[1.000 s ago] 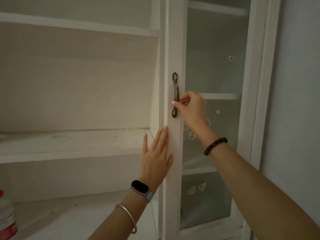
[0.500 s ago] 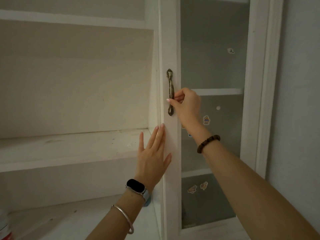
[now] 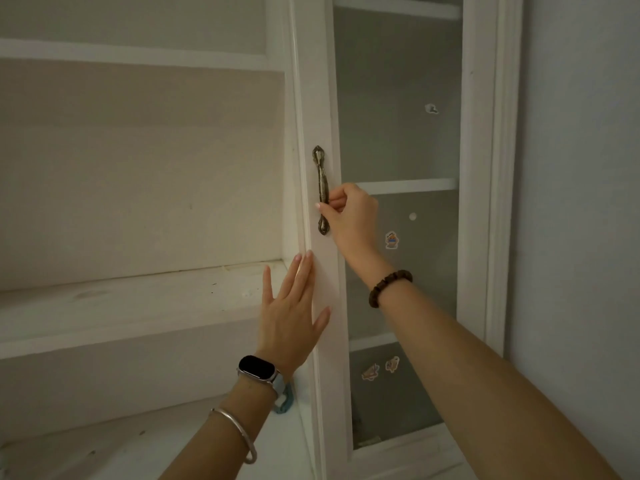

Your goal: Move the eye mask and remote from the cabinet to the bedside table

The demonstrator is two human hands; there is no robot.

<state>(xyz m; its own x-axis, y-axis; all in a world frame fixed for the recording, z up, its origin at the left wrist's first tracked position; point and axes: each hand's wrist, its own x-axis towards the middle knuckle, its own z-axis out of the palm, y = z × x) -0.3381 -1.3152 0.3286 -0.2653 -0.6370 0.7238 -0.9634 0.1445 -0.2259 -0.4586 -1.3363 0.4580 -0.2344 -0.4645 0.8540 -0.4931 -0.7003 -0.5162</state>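
Right hand point(image 3: 351, 216) still gripping door handle point(image 3: 321, 190), left hand point(image 3: 292, 311) still flat, released, door edge shifted left

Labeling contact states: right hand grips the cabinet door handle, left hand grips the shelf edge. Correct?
Not quite. In the head view the left hand lies flat and open against the door frame, not gripping the shelf edge. The right hand does grip the door handle.

No readable text anywhere (the stickers point(image 3: 391, 240) on the cabinet door point(image 3: 398, 140) are too small).
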